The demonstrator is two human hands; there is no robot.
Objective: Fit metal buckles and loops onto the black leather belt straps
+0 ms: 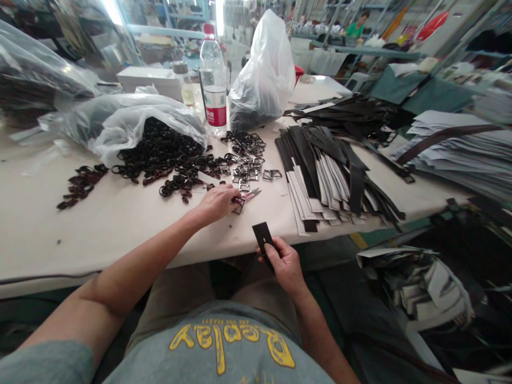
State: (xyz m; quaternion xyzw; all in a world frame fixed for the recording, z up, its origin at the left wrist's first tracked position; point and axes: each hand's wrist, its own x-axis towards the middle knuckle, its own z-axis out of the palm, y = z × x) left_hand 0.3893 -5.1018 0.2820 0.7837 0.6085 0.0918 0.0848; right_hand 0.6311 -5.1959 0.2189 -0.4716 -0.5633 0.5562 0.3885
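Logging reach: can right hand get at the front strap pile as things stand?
Likely yes: the right hand is near the front strap pile, nothing visible between, but it holds a black strap.

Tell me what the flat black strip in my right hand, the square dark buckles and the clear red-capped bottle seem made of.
Flat black strip: probably leather or imitation leather, judging by its smooth, matt face.
Square dark buckles: apparently metal, polished, given their bright glints.
Clear red-capped bottle: likely plastic, glossy, being see-through with shiny highlights.

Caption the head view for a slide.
Right hand holds a dark strip, left hand at a metal buckle beside scissors, loose buckles heaped beyond.
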